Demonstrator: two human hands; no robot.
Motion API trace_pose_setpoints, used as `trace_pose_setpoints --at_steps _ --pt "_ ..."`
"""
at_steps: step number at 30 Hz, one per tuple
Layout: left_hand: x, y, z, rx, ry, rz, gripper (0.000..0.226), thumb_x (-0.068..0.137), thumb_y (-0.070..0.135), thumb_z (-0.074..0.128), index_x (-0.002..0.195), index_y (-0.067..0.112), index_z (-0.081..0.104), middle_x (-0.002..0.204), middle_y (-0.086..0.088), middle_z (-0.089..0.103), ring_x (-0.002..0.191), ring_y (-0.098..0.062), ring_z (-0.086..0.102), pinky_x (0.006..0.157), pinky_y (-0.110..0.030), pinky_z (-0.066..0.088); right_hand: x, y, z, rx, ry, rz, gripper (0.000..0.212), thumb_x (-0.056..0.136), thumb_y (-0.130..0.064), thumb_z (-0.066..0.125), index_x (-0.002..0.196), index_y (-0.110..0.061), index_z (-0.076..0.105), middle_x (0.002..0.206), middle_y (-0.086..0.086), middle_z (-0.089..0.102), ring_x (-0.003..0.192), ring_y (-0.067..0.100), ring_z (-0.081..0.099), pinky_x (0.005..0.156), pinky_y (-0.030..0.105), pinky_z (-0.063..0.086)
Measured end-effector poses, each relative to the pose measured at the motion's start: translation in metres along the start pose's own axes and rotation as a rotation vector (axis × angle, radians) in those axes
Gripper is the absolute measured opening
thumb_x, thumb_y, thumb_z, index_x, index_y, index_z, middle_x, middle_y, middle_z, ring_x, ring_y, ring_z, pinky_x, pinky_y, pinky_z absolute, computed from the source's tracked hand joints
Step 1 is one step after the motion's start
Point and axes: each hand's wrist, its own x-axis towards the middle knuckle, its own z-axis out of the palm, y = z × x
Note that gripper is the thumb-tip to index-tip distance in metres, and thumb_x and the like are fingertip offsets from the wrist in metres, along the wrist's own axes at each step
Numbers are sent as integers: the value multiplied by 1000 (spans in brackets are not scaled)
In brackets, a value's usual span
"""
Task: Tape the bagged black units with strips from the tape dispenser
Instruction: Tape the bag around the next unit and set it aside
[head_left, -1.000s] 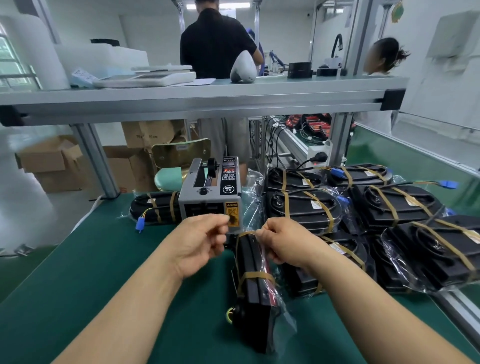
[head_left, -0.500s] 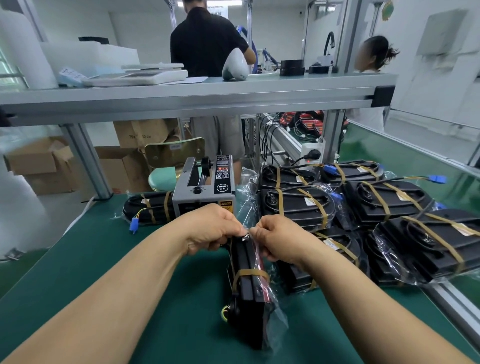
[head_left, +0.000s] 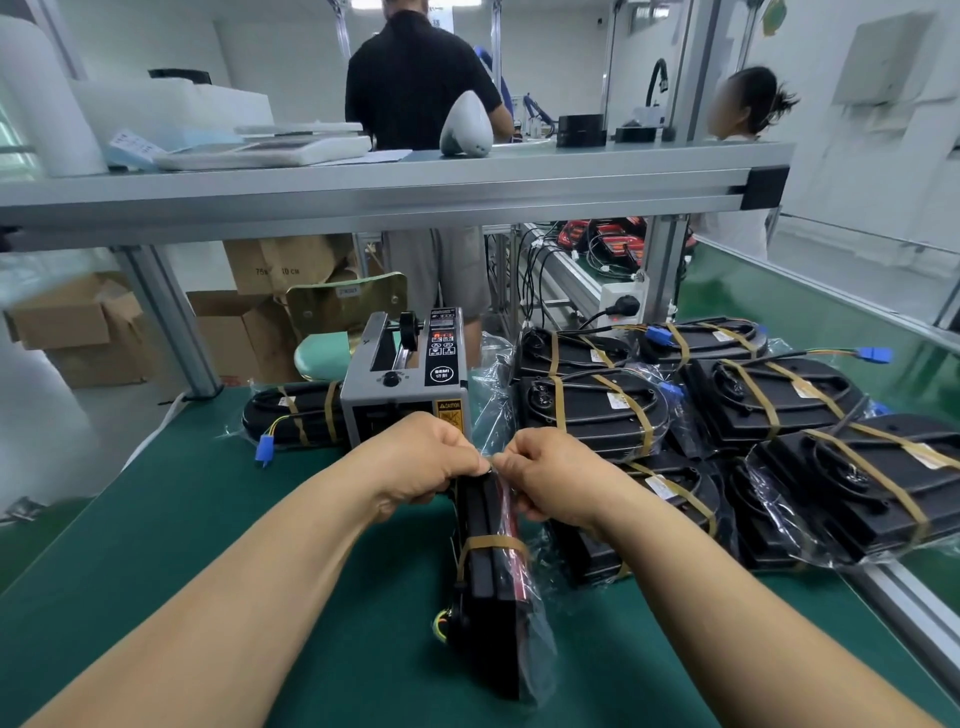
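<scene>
Green mat (head_left: 156, 545) lies open leftward; tape dispenser (head_left: 402, 395) ahead, taped units (head_left: 769, 400) crowd right.

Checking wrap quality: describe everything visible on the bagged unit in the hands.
The held unit is a flat black plastic-looking case in a clear bag, stood on edge on the green mat. One tan tape band circles its middle; a red strip shows along its right face, and yellow-green wires poke out at the near end. The left hand and right hand pinch its far end, just before the tape dispenser.

L hand (head_left: 426, 462) off dispenser (head_left: 405, 384), now meets R hand (head_left: 550, 478) atop unit (head_left: 488, 571)
</scene>
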Motion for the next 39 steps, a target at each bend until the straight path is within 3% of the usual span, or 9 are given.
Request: trace_pose_setpoints --at_steps 5,10,15,20,23,27,32,35,39 --pt "3 -5 3 16 61 52 25 83 13 72 62 18 59 53 2 49 46 -10 36 44 -19 27 1 1 -1 5 -11 10 27 102 -28 51 79 -15 54 58 -2 58 45 5 54 49 19 46" --pt "3 -11 11 20 187 84 21 80 23 78 87 15 60 74 2 58 62 -10 49 54 -24 41 2 3 -2 17 -10 15 27 102 -27 52 78 -15 52 57 -2 57 42 2 54 47 19 47" --pt "2 -24 30 -153 280 48 23 83 34 74 87 17 61 78 3 59 67 -9 50 57 -26 36 3 8 -3 28 5 27 27 102 -25 52 76 -15 52 51 -5 57 38 1 52 43 17 45" --pt "-4 -25 31 -423 129 -70 23 85 26 75 101 21 59 78 5 60 52 -2 51 46 -20 40 3 12 -4 78 9 41 28 102 -27 51 77 -16 52 44 -9 56 39 1 53 45 17 46" --pt "-6 -25 26 -524 65 -111 26 85 15 74 104 21 59 84 1 61 60 -7 51 45 -20 42 1 14 -1 149 15 49 26 102 -27 51 78 -17 51 51 -8 55 43 4 52 46 20 47" --pt "-9 -24 30 -571 96 -101 24 86 9 72 103 20 59 67 7 58 54 -5 47 45 -19 41 -3 12 5 185 66 79 22 98 -30 54 80 -18 49 60 -3 54 45 5 50 49 24 49" --pt "-20 -23 45 -453 168 19 23 90 7 61 108 20 58 61 8 51 49 -6 43 51 -22 39 -6 5 6 -18 145 118 38 86 -50 64 76 -19 44 64 0 55 54 18 50 58 32 42" --pt "-29 -25 50 -364 185 74 34 90 5 53 111 32 57 65 9 50 56 -5 49 54 -20 46 -8 2 4 -169 151 147 39 89 -55 59 88 -18 48 85 2 61 76 22 57 65 32 44" --pt "-41 -31 52 -304 120 157 47 89 5 50 113 45 57 69 13 56 63 -3 55 64 -18 48 -10 -5 0 -300 10 129 36 102 -43 43 82 -15 54 78 3 55 67 17 50 51 24 37"
